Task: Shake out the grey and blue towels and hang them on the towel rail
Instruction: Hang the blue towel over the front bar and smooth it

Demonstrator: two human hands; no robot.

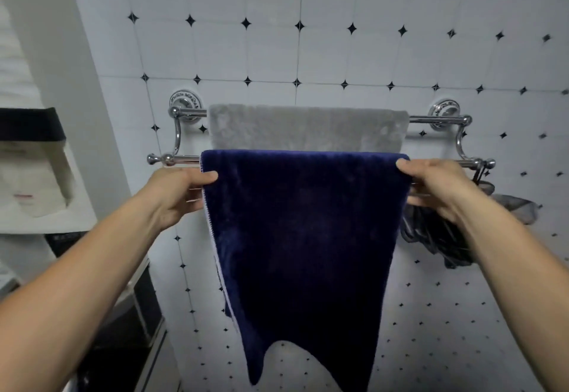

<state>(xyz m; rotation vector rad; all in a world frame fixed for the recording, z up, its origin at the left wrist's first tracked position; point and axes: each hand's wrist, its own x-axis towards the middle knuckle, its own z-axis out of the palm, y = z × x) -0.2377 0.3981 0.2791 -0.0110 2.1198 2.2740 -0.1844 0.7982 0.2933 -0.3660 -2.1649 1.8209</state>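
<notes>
- The towel rail (437, 119) is a chrome double rail fixed to the tiled wall (338, 52). One bar sits higher and closer to the wall, and a second sits lower and nearer the person.
- The grey towel (308, 128) lies draped over the higher, rear bar, spread flat along its middle, with bare chrome showing at both ends.
- The blue towel (301, 237) hangs over the lower, front bar, directly in front of the grey one and covering its lower part. Its folded top edge runs level along the bar and its front flap falls straight down (the bottom hem arches up in one place, and its right part runs out of the frame).
- The left hand (178, 194) grips the blue towel's left edge just below the bar. The thumb (209, 175) presses on the front face and the other fingers curl behind the cloth, mostly hidden.
- The right hand (437, 188) holds the right edge at much the same height, with its thumb (404, 164) laid on the front near the top corner and its fingers tucked behind the cloth.
- Both bare forearms reach in from the bottom corners.
- A dark cloth (440, 237) hangs bunched from the right end of the front bar, just behind the right hand.
- At the left stands a white box (37, 176) with a black band above it, too blurred to tell more.
</notes>
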